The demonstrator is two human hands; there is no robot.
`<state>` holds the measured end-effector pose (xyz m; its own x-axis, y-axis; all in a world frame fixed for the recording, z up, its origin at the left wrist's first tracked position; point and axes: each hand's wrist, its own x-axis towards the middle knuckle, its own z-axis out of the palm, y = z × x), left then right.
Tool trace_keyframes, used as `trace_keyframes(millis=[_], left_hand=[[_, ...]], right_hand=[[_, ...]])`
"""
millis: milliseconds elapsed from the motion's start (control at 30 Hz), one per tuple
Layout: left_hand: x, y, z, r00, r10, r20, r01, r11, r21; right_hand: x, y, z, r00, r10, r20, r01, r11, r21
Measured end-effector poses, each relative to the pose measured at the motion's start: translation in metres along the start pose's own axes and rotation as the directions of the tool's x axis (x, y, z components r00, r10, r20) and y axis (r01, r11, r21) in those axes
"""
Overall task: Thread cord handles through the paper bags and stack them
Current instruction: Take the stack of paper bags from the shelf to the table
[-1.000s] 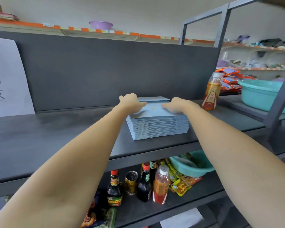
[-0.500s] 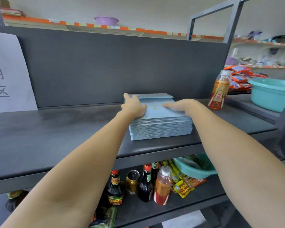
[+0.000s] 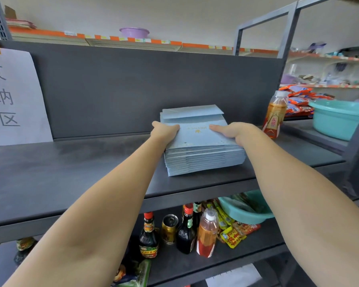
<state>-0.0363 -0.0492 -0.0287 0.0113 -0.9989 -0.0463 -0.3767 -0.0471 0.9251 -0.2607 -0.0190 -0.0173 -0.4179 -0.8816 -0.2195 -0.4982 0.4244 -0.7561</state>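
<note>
On the lower shelf (image 3: 195, 264), nearest the camera, stand 2 dark sauce bottles (image 3: 148, 237) with red caps, a gold can (image 3: 170, 228) between them, and a plastic bottle of orange drink (image 3: 207, 233) with a white cap. Behind these lie yellow and red snack packets (image 3: 234, 233) and a teal basin (image 3: 247, 210) tucked under the shelf above.

2 bare forearms reach up and forward over the dark grey middle shelf (image 3: 71, 179). On that shelf sits the stack of pale blue paper bags (image 3: 203, 158), folded flat and piled neatly, close to the back panel (image 3: 133, 90). The top bag shows a small gold emblem and faint lettering; a folded flap stands out at the stack's far end.

The left hand (image 3: 164, 130) rests at the top left edge of the stack, thumb lying on the top bag and fingers wrapped down over the side, gripping the upper bags. The right hand (image 3: 230, 129) lies at the top right, thumb stretched flat across the top bag; its fingers drop behind the stack's right side, so I cannot tell how far they curl.

To the right of the stack stands a bottle of amber tea (image 3: 275, 114) with an orange label, apart from the bags. Beyond it, on the next shelf unit, sits a larger teal tub (image 3: 338, 121) beside red and blue snack bags (image 3: 298, 100). A white paper sign (image 3: 13, 96) with 3 large characters leans against the back panel at far left. On the high far shelf rests a purple bowl (image 3: 134, 32).
</note>
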Motion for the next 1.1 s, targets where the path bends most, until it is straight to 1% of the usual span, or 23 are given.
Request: trace_keyframes(millis=[67, 167, 233, 433, 500, 600, 667, 733, 800, 867, 967, 1100], left_hand=[[-0.004, 0.002, -0.003, 0.999, -0.002, 0.033, 0.004, 0.997, -0.074], [-0.016, 0.005, -0.01, 0.99, -0.063, 0.127, 0.085, 0.981, -0.177], [-0.026, 0.005, -0.015, 0.982, -0.054, 0.182, 0.08, 0.987, -0.141], [-0.052, 0.0, -0.024, 0.987, 0.012, 0.161, 0.002, 0.996, -0.086], [-0.058, -0.003, -0.027, 0.986, 0.035, 0.166, -0.025, 0.998, -0.061], [-0.07, -0.005, -0.032, 0.983, 0.041, 0.178, -0.04, 0.999, -0.007], [-0.08, -0.006, -0.034, 0.979, 0.048, 0.199, -0.053, 0.998, 0.02], [-0.09, -0.007, -0.034, 0.973, 0.063, 0.223, -0.07, 0.997, 0.026], [-0.1, -0.008, -0.034, 0.969, 0.077, 0.237, -0.084, 0.996, 0.023], [-0.109, -0.009, -0.034, 0.967, 0.083, 0.24, -0.093, 0.995, 0.03], [-0.128, -0.012, -0.034, 0.966, 0.081, 0.246, -0.093, 0.995, 0.036], [-0.156, -0.017, -0.027, 0.96, 0.093, 0.266, -0.103, 0.994, 0.024]], right_hand=[[-0.003, 0.004, -0.001, 1.0, 0.0, 0.003, -0.001, 0.998, 0.066], [-0.001, 0.012, -0.002, 1.0, 0.02, 0.017, -0.022, 0.993, 0.119], [0.0, 0.017, -0.004, 0.999, 0.033, 0.017, -0.035, 0.989, 0.144], [-0.054, 0.014, 0.006, 0.999, 0.031, -0.018, -0.027, 0.984, 0.175], [-0.063, 0.018, 0.009, 0.998, 0.059, 0.008, -0.06, 0.979, 0.196], [-0.074, 0.029, 0.013, 0.994, 0.105, -0.014, -0.099, 0.968, 0.232], [-0.1, 0.029, 0.017, 0.993, 0.112, -0.041, -0.099, 0.966, 0.239], [-0.11, 0.037, 0.018, 0.99, 0.121, -0.078, -0.096, 0.959, 0.265], [-0.12, 0.045, 0.016, 0.985, 0.131, -0.115, -0.098, 0.962, 0.254], [-0.126, 0.056, 0.014, 0.985, 0.142, -0.097, -0.11, 0.954, 0.278], [-0.145, 0.067, 0.014, 0.984, 0.139, -0.109, -0.099, 0.947, 0.305], [-0.162, 0.096, 0.006, 0.985, 0.142, -0.101, -0.106, 0.947, 0.303]])
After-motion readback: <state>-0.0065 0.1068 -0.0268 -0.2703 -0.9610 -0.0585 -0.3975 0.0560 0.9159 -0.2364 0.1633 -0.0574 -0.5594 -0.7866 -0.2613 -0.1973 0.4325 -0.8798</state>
